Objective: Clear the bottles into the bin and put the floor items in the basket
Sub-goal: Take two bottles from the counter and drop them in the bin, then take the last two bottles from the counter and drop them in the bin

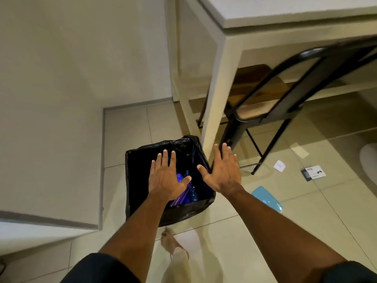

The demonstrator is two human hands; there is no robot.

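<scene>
A square bin (138, 160) lined with a black bag stands on the tiled floor beside a table leg. Blue plastic bottles (188, 194) lie inside it. My left hand (166, 176) hovers flat over the bin's opening, fingers spread, holding nothing. My right hand (223, 170) is spread over the bin's right rim, also with nothing in it. On the floor to the right lie a light blue flat item (267, 199), a crumpled white paper (279, 165), a white and dark card (313, 173) and a pale slip (299, 150).
A cream table (218, 82) stands behind the bin, with a black-framed chair (289, 92) tucked under it. A wall (61, 78) closes off the left. A white rounded object (369, 162) shows at the right edge. My foot (171, 241) is just in front of the bin.
</scene>
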